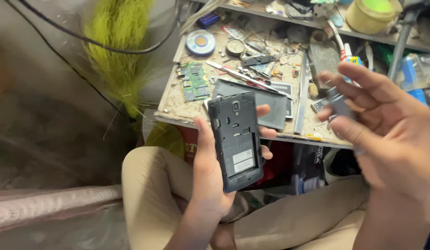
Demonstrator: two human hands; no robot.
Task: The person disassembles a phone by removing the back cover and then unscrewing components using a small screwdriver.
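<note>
Phone [237, 141], back cover off, sits upright in the left hand [210, 180], above the person's lap and in front of the bench [178, 109] edge. Left grip closed round it: thumb along the left side, fingertips wrapping the right side. Inside of the phone faces up, dark grey, empty battery bay with a white label low down.

Right hand [386, 139] raised to the right, blurred. Its grip pinches a small grey block [338, 104] between thumb and fingers; I cannot tell just what the block is.

On the bench behind the phone: grey back cover [270, 104] lying flat, green circuit board [194, 81] to its left, round solder-wick reel [200, 42] further back, loose tools and scraps. Yellow-green brush [117, 51] hangs at left, black cable [62, 32] crossing it.
</note>
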